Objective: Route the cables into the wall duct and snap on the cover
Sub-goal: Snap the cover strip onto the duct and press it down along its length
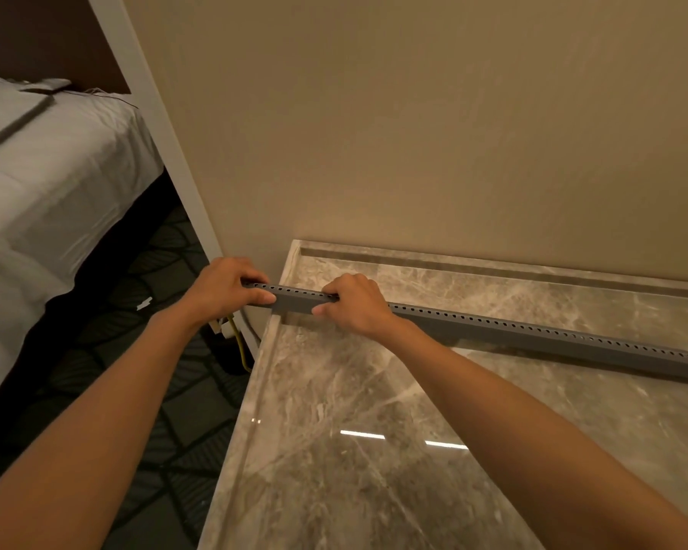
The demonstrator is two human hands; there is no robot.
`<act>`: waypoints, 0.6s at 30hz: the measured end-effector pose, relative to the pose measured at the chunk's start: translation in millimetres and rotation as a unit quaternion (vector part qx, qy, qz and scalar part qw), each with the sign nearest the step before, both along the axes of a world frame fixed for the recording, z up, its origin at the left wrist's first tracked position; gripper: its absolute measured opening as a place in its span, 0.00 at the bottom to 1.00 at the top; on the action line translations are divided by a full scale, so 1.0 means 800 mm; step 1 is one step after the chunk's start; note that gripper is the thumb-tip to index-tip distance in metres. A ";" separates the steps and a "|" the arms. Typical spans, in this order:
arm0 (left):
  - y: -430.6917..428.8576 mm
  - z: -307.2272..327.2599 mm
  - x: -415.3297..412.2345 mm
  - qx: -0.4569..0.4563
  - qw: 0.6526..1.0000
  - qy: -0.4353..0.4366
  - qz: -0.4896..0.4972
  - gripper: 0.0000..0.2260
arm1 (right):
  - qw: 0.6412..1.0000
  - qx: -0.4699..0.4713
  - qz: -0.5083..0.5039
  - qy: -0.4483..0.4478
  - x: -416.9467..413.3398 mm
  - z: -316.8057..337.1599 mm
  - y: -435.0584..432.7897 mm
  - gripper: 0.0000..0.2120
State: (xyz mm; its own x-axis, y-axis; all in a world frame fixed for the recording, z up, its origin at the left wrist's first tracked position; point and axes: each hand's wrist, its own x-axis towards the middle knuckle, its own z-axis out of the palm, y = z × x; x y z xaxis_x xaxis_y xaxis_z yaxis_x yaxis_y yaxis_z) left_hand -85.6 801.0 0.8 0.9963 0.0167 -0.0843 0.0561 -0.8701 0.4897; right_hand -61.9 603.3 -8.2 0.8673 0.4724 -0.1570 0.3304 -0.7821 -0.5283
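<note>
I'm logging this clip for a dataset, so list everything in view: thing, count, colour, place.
duct: one, grey, with a row of holes along its top, lying across the counter and overhanging its left edge
counter: one, glossy grey-brown marble, right and bottom, against the wall
wall: one, beige, top and centre
cable: one, yellow, below the duct's left end, beside the counter edge
connector: one, white, at the cable's top; details unclear
bed: one, white sheets, left
carpet: one, dark and patterned, between bed and counter
left hand: one, fingers closed on the duct's left end
right hand: one, fingers closed on the duct just right of the left hand
</note>
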 end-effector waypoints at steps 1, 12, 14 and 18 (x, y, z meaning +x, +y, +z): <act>-0.001 -0.001 0.000 -0.006 1.000 -0.005 0.002 0.12 | 1.000 0.003 -0.002 0.004 0.000 0.000 0.000 0.24; 0.002 -0.008 -0.001 -0.109 0.994 0.004 0.025 0.12 | 0.998 0.037 0.005 0.047 0.005 0.001 0.018 0.15; 0.007 -0.008 -0.003 -0.156 0.986 0.009 0.058 0.10 | 0.997 0.049 0.011 0.058 0.007 0.002 0.032 0.17; 0.017 -0.009 -0.005 -0.152 0.986 0.053 0.050 0.09 | 0.997 0.041 0.028 0.064 0.010 0.002 0.052 0.15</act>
State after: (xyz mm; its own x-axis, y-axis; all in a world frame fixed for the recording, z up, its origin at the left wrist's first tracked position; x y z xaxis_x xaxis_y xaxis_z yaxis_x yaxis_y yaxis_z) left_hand -89.8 814.2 -6.2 0.9761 0.0728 -0.2047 0.1998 -0.6709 0.7142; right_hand -54.1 644.9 -6.7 0.8149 0.5353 -0.2225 0.2985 -0.7165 -0.6305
